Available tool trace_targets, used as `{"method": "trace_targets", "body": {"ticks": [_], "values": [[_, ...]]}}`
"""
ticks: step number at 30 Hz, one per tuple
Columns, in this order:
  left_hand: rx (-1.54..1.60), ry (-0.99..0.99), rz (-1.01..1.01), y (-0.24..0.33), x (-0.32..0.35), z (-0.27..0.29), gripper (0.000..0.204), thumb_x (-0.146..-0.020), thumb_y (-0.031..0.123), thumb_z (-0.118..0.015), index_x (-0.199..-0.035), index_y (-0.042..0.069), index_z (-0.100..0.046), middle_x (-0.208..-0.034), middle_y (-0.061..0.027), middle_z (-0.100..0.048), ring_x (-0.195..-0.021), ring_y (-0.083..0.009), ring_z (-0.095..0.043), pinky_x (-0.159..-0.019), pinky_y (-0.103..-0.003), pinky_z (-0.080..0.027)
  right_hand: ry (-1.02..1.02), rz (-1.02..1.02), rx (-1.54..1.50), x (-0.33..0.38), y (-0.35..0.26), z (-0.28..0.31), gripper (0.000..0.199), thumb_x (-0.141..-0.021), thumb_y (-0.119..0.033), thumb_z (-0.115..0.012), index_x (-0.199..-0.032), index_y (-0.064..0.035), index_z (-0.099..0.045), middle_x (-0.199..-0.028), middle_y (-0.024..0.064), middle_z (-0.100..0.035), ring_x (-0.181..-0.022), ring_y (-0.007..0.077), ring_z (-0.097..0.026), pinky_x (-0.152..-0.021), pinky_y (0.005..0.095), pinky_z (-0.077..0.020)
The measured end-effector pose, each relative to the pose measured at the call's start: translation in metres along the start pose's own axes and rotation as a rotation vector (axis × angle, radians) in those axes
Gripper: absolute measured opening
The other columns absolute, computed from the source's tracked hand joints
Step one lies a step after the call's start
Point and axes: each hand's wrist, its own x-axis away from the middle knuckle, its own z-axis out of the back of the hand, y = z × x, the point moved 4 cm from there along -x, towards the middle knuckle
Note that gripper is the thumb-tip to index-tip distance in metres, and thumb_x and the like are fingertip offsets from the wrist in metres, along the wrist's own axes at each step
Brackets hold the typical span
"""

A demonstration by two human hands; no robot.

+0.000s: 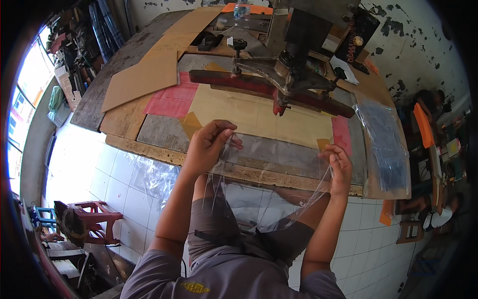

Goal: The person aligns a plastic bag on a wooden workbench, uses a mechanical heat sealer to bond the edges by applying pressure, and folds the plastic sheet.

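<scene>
A thin clear plastic sheet (249, 197) hangs between my hands and sags over my lap at the table's front edge. My left hand (211, 142) pinches its left part between thumb and fingers. At the right, my right hand (339, 167) grips the other side with curled fingers. Beyond them lies a pale yellow sheet (239, 112) on the press bed, flanked by a pink sheet (172, 98) on the left and another pink piece (341, 130) on the right. Brown tape (190, 123) shows just behind my left hand. Over the yellow sheet spans the press's dark red bar (219, 81).
Several flat clear plastic pieces (388, 149) are stacked at the table's right. Cardboard (144, 79) lies on the left, and a plastic bottle (241, 11) stands at the back. More clear plastic (154, 179) hangs left of my arm. A red stool (97, 219) stands on the tiled floor.
</scene>
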Motion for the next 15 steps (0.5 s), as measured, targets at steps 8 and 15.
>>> {"method": "trace_targets", "body": {"ticks": [8, 15], "values": [[0.062, -0.031, -0.065, 0.002, 0.000, -0.001, 0.023, -0.111, 0.004, -0.050, -0.131, -0.006, -0.057, -0.103, -0.0114, -0.072, -0.093, -0.0162, -0.072, -0.090, -0.032, -0.057, -0.187, 0.021, -0.033, 0.002, -0.002, -0.010, 0.029, -0.102, -0.024, -0.071, -0.114, 0.0026, -0.071, -0.115, 0.0146, -0.075, -0.100, 0.0265, -0.076, -0.097, 0.0397, -0.0536], [0.041, 0.015, -0.032, 0.006, 0.002, -0.001, 0.024, -0.112, 0.004, -0.048, -0.133, -0.006, -0.056, -0.104, -0.0126, -0.074, -0.095, -0.0170, -0.073, -0.088, -0.031, -0.058, -0.042, 0.006, 0.017, 0.005, 0.004, -0.005, 0.021, -0.096, -0.010, -0.079, -0.111, 0.0044, -0.071, -0.106, 0.0135, -0.077, -0.093, 0.0215, -0.076, -0.087, 0.0326, -0.0582]]}}
